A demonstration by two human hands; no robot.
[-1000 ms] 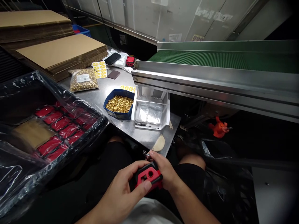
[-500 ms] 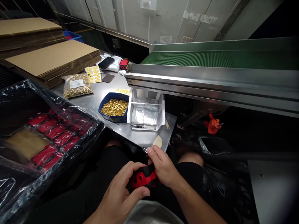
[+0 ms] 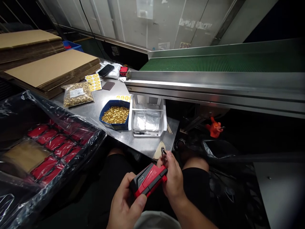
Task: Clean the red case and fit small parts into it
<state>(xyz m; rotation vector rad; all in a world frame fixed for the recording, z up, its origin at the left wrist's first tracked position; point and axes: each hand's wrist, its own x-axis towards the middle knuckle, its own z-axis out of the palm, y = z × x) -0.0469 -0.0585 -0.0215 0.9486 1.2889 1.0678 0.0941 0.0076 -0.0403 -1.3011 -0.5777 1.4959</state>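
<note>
Over my lap I hold a red and black plastic device with both hands. My left hand wraps its near end, thumb pressed on the red edge. My right hand grips the far end, and its fingertips also pinch a small dark metal piece that sticks up above the device. Both hands are closed.
On the steel table stand a blue tub of gold parts and a white bin of clear bags. A black plastic-lined crate of red devices lies at left. Cardboard stacks are behind, a green conveyor at right.
The device has been turned over: a black face with a label now shows instead of the red face with holes. My right hand shifted right and the metal piece now points up.
</note>
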